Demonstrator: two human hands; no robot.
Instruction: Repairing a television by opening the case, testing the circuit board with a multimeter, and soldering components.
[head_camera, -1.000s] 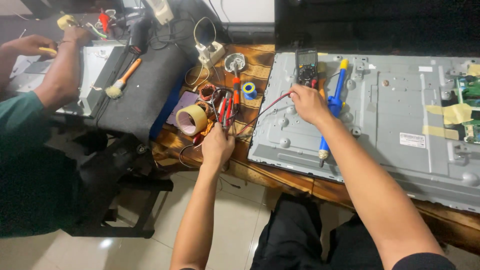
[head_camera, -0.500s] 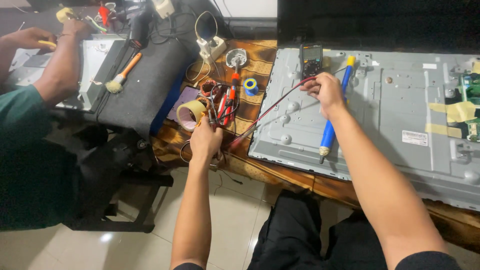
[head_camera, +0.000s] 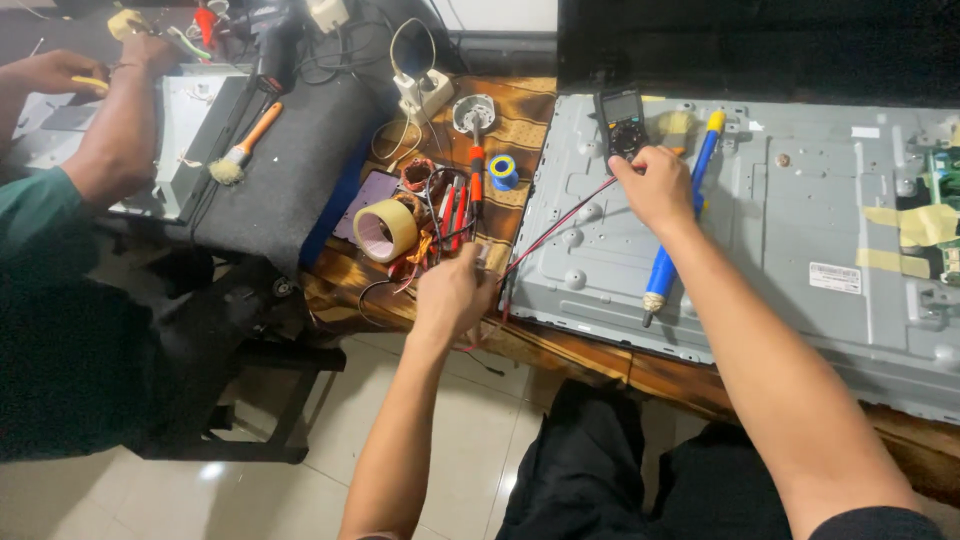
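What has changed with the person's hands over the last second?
The right hand slid up the grey metal panel to the black meter. The left hand shifted toward the red-handled tools. The blue screwdriver and tape roll stayed put.

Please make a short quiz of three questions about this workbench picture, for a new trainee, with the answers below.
1. True or false: the right hand rests on the black multimeter.
2. What lies just left of the left hand?
A. a roll of tan tape
B. a hammer
C. a drinking cup
3. Fill in: the blue-handled tool lies on the grey metal ______.

Key
1. True: its fingers touch the meter's lower edge.
2. A: the roll of tan tape lies on the wooden table, beside red-handled tools.
3. back panel.
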